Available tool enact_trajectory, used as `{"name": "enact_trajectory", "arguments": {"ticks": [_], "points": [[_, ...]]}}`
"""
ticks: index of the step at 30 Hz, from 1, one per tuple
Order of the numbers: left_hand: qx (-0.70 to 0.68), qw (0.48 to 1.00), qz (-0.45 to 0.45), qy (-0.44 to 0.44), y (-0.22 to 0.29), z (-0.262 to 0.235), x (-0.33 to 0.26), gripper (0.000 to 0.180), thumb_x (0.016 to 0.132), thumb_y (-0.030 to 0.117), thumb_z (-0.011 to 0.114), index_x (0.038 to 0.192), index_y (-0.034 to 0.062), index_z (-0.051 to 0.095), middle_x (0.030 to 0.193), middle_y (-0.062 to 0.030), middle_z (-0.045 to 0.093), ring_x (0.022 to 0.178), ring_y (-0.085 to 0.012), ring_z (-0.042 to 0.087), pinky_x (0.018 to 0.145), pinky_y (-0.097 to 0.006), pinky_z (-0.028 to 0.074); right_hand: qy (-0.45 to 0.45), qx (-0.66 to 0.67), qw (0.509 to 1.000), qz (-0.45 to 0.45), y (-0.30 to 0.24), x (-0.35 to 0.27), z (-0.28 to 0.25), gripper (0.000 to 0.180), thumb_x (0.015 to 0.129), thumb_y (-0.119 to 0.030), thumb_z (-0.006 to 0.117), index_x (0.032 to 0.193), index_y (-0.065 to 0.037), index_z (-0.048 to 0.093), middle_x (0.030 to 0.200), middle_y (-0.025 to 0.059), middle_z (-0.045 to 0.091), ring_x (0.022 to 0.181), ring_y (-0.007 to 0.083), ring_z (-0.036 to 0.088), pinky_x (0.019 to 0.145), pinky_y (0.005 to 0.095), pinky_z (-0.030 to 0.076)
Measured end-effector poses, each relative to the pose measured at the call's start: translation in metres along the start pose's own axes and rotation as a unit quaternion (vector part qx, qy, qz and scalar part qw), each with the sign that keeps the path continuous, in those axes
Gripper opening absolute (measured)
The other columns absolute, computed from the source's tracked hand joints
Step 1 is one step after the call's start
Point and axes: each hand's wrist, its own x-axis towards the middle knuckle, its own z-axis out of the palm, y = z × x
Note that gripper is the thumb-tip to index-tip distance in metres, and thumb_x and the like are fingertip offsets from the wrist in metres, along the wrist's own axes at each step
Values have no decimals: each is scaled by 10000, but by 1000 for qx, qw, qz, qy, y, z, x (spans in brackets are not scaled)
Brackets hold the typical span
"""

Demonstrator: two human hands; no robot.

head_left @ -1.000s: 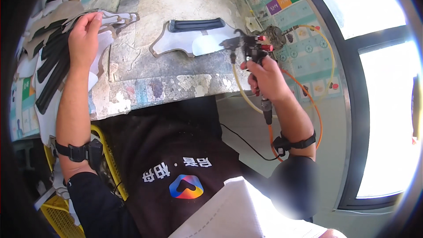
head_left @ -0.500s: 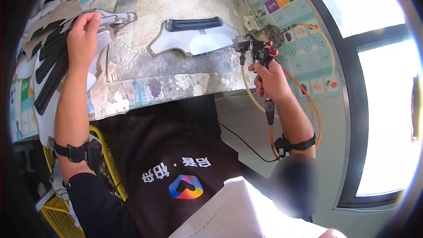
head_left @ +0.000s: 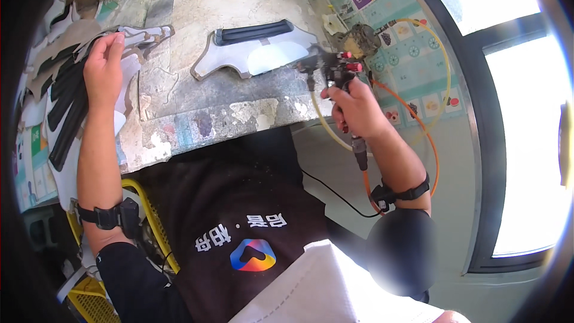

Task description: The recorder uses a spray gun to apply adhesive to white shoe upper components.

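The flat cut piece (head_left: 257, 54), pale grey-white with a black padded strip along its far edge, lies on the stained, glue-crusted bench (head_left: 227, 113), apart from both hands and just ahead of the nozzle of the spray gun (head_left: 332, 72). The right hand (head_left: 353, 107) has its fingers wrapped tight around the gun's grip, index finger up by the trigger; a yellow hose (head_left: 439, 66) and an orange hose (head_left: 418, 125) loop away behind the wrist. To coat the piece well, the nozzle probably wants to stay level and sweep evenly over the pale area, with the hoses kept clear of the wet face. Off to the far side, the left hand (head_left: 104, 69) rests on a stack of similar cut pieces (head_left: 66, 96), fingers curled loosely with the tips pinching at the top one's edge; whether it actually has a piece lifted I cannot tell. A clean single-piece pick there would keep the pile from shifting.
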Motion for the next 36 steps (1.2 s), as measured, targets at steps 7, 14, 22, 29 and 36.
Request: {"name": "enact_trajectory", "arguments": {"ticks": [7, 14, 22, 29, 36], "points": [[-5, 1000, 6, 0, 2, 2, 0, 256, 1010, 213, 655, 1101, -21, 701, 1023, -34, 713, 955, -95, 644, 891, -247, 487, 67, 37, 997, 3, 23, 31, -33, 208, 1023, -183, 538, 992, 11, 605, 655, 28, 555, 455, 95, 482, 397, 276, 394], [2, 1000, 11, 2, -3, 1, 1, 256, 1007, 224, 660, 1095, -12, 708, 1023, -27, 715, 943, -90, 639, 885, -243, 483, 59, -6, 998, -14, 20, 52, -21, 179, 955, -215, 583, 1004, -44, 598, 590, 29, 536, 450, 132, 533, 394, 316, 405], [-3, 1000, -5, 3, 2, 1, -2, 256, 1004, 217, 663, 1100, -16, 707, 1010, -23, 704, 936, -90, 634, 874, -242, 482, 107, -34, 994, 4, 14, 97, -38, 178, 958, -191, 577, 989, -16, 589, 644, 60, 546, 474, 150, 532, 423, 328, 428], [7, 1000, 15, 3, 0, 2, 0, 255, 995, 208, 674, 1101, -23, 703, 997, -30, 692, 896, -85, 613, 845, -237, 477, 45, -2, 999, 5, 3, 73, -33, 177, 966, -175, 558, 1014, -22, 633, 605, 49, 557, 460, 144, 538, 405, 331, 439], [-5, 1000, 0, 9, 0, 3, 0, 265, 989, 222, 680, 1107, -12, 711, 978, -20, 700, 865, -74, 605, 819, -231, 479, -109, -32, 993, -37, -35, 28, 25, 246, 1021, -197, 531, 989, 25, 630, 591, 23, 525, 458, 94, 456, 434, 271, 386]]}}
